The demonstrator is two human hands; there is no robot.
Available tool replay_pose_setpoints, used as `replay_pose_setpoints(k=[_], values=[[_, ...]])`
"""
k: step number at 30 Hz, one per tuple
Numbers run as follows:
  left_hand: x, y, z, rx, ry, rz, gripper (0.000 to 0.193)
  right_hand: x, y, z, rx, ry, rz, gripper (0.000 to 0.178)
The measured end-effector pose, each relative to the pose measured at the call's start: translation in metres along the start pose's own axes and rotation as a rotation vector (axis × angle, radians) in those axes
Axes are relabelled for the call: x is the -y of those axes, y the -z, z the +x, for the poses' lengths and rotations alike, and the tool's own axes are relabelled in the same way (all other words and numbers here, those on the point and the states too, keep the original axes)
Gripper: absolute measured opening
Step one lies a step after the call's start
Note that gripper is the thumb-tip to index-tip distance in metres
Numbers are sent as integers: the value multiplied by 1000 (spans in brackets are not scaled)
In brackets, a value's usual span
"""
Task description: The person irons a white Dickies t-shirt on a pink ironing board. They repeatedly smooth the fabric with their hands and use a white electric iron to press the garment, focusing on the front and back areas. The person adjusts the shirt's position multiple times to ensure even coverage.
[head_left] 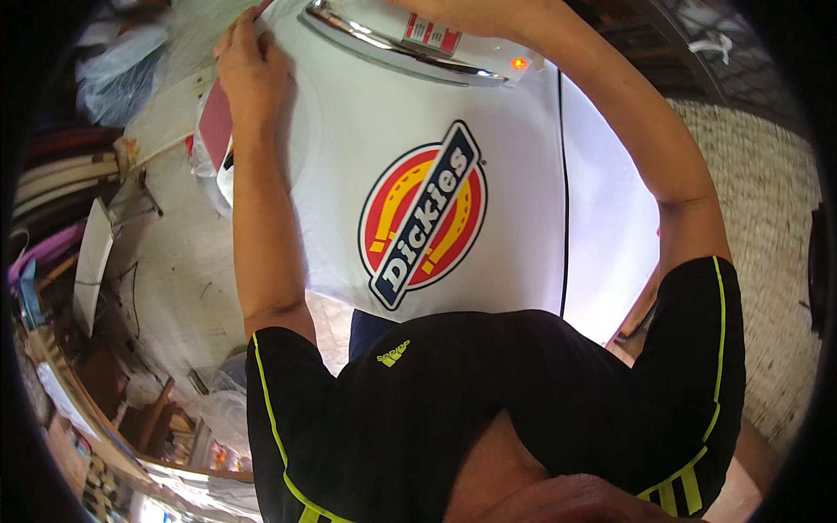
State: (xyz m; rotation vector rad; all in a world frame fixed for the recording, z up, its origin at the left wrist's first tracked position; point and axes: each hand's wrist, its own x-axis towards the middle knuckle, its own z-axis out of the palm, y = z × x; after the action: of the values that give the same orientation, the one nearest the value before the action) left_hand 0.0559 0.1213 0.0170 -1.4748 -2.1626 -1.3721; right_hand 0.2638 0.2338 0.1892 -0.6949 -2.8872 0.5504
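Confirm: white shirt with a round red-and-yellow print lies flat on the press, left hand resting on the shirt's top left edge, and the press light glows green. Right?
Not quite. The head view shows the light on the press glowing orange-red, not green. The rest holds: the white shirt with its round print lies flat, left hand at its top left edge.

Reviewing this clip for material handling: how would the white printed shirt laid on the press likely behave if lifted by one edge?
The white shirt is thin cloth lying flat, so it would probably droop and fold, not hold shape. It looks light. The left hand presses its edge, suggesting it slides easily; the printed emblem may be slightly stiffer.
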Motion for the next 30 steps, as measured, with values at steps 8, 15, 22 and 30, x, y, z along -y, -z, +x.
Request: replay_pose_setpoints(k=[8, 15, 22, 30], values=[[17, 3, 5, -20, -90, 39, 41, -24, 23, -105, 87, -113, -7, 41], [-151, 16, -54, 385, -290, -229, 18, -59, 60, -198, -57, -556, 58, 41], [-311, -4, -253, 924, -852, -582, 67, -21, 62, -248, -207, -594, -63, 44], [-311, 19, -296, 1485, -1103, -1009, 24, 28, -12, -290, -224, -633, 174, 33]])
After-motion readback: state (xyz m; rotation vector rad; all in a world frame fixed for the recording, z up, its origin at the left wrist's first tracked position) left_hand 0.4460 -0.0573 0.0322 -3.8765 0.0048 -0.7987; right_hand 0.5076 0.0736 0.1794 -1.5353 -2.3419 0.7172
